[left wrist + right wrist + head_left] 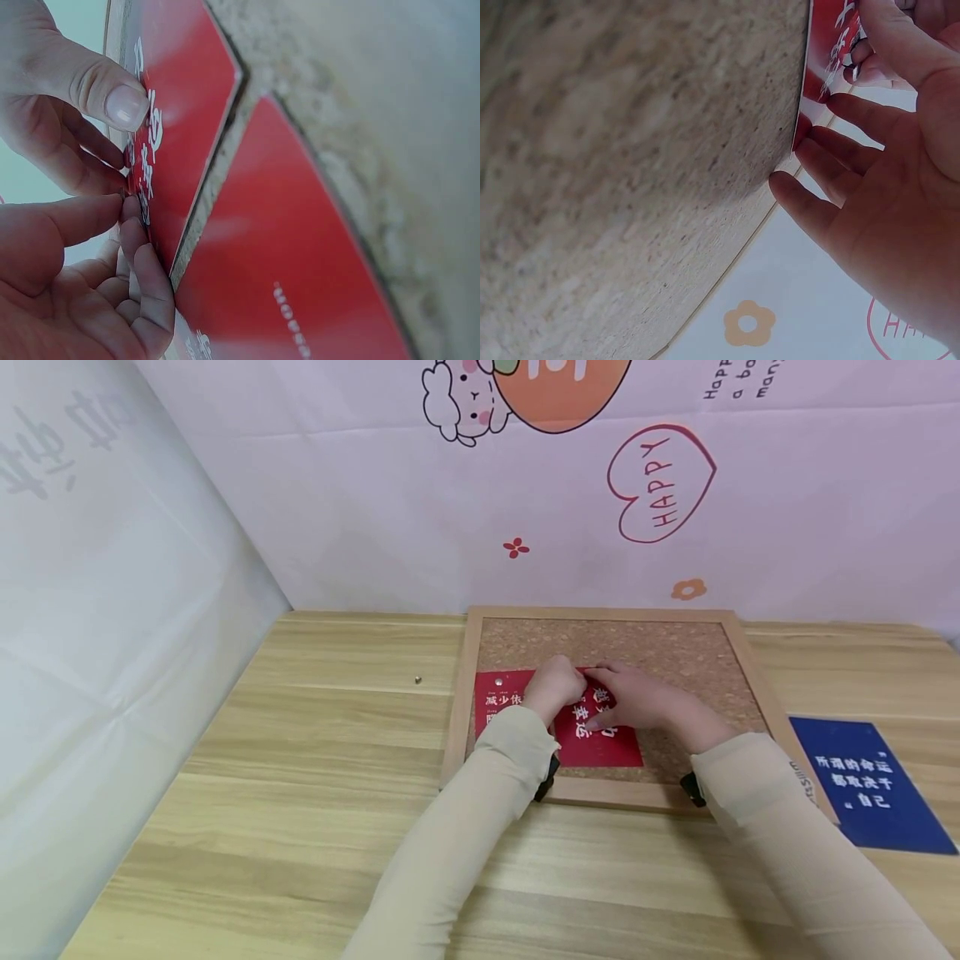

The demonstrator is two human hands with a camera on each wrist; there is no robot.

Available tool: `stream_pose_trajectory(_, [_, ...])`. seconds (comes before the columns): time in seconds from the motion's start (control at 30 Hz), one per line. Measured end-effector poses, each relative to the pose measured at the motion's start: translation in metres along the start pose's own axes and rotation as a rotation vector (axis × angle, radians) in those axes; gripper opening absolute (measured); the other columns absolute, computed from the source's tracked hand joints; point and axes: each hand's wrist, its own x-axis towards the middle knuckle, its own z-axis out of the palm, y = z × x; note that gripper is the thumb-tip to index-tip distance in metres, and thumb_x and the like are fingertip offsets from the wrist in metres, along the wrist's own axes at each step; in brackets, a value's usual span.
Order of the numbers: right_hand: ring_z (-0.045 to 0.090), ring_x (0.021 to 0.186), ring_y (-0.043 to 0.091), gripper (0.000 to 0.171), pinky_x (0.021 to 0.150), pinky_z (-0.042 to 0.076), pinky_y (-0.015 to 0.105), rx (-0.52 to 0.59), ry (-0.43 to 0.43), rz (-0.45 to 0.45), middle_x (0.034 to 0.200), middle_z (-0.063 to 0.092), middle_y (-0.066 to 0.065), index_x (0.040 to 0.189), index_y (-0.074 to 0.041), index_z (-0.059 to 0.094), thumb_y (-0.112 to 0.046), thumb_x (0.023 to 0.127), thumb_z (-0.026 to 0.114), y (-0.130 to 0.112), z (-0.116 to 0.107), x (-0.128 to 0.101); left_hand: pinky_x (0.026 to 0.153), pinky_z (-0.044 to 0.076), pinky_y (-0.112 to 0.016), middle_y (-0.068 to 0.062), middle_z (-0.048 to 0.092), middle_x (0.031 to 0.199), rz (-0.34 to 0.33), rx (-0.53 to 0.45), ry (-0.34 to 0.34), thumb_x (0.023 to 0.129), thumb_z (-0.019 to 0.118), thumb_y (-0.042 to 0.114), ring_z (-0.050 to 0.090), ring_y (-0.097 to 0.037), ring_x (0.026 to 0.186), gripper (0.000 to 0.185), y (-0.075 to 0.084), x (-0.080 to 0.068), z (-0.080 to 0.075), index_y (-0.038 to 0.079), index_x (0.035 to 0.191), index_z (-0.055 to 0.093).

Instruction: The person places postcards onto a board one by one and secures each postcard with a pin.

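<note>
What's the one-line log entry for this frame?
left hand: pressing red card | right hand: fingers flat on it | surface: cork board | aside: blue card, loose pin

Both arms wear long, close-fitting beige sleeves that reach the wrists, their cuffs slightly gathered. A small black device sits strapped under each wrist. The left hand and right hand are bare, with short, unpainted nails.

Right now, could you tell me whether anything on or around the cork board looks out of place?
A small brass pin lies loose on the wooden table, left of the cork board and apart from it. A blue card also lies off the board, at its right edge. The two red cards sit on the cork.
</note>
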Motion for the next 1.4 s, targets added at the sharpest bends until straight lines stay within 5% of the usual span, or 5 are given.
stream_pose_trajectory(0.33, [0.023,0.136,0.053,0.083,0.109,0.026,0.064,0.001,0.007,-0.003,0.15,0.025,0.032,0.145,0.003,0.032,-0.033,0.083,0.073,-0.0001,-0.0002,-0.0006,0.054,0.035,-0.027,-0.005,0.056,0.086,0.012,-0.018,-0.004,0.097,0.051,0.022,0.044,-0.016,0.06,0.023,-0.0016,-0.0009,-0.0002,0.006,0.098,0.067])
stream_pose_trajectory(0.7, [0.022,0.137,0.054,0.084,0.109,0.026,0.064,0.005,0.002,-0.001,0.15,0.023,0.033,0.146,0.004,0.031,-0.033,0.083,0.073,0.0002,-0.0001,-0.0003,0.057,0.038,-0.027,-0.004,0.064,0.111,0.002,0.014,0.009,0.097,0.053,0.024,0.049,-0.017,0.069,0.022,0.0,0.0002,-0.0004,0.007,0.099,0.067])
stream_pose_trajectory(1.4, [0.025,0.136,0.053,0.08,0.109,0.027,0.063,0.011,0.015,-0.039,0.149,0.027,0.033,0.144,0.006,0.032,-0.029,0.084,0.072,0.0008,0.001,-0.0006,0.057,0.037,-0.027,-0.005,0.063,0.107,0.004,0.028,0.014,0.096,0.055,0.024,0.048,-0.016,0.067,0.021,-0.0001,0.0004,-0.0004,0.007,0.098,0.067])
